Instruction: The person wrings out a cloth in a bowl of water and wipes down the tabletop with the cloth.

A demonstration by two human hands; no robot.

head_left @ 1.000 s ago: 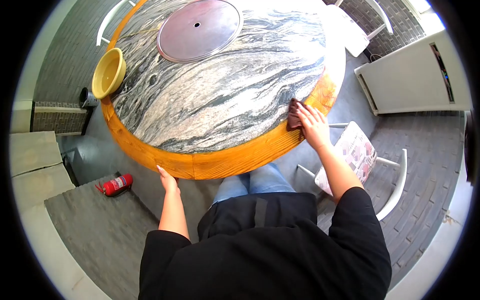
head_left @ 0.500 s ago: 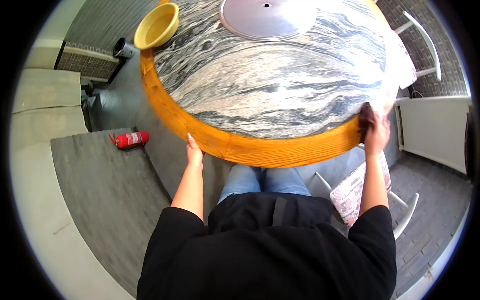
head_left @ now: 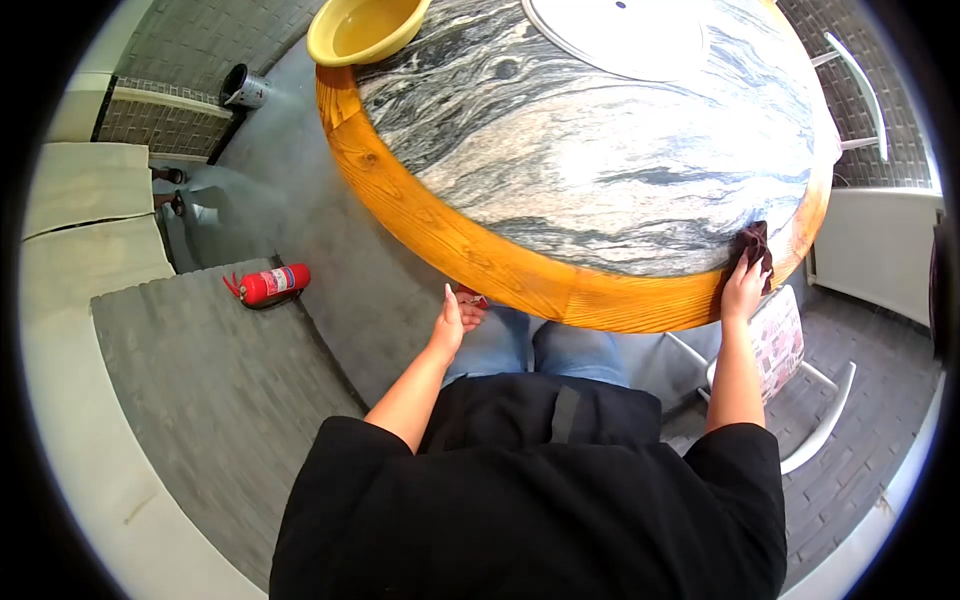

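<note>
A round table (head_left: pixel 480 262) has a grey and white marble-patterned top with an orange-brown wooden rim. My right hand (head_left: pixel 743 288) grips a dark brown cloth (head_left: pixel 756 246), pressing it onto the rim at the right where wood meets marble. Just below the front-left rim is my left hand (head_left: pixel 460 318), fingers apart and thumb up, apart from the table top. A small red and white patch shows by its fingertips; I cannot make out what it is. A yellow basin (head_left: pixel 368 28) with liquid in it stands at the table's far left edge.
A round metal disc (head_left: pixel 620 35) lies at the table's far side. White chairs with printed seats stand at the right, one (head_left: pixel 775 350) close under the rim. A red fire extinguisher (head_left: pixel 273 285) lies at the left; a dark bin (head_left: pixel 245 88) stands farther back.
My left hand has let go of the wooden rim and moved right, toward my lap. My right hand stays on the rim with the cloth. The view has shifted, with the table farther right.
</note>
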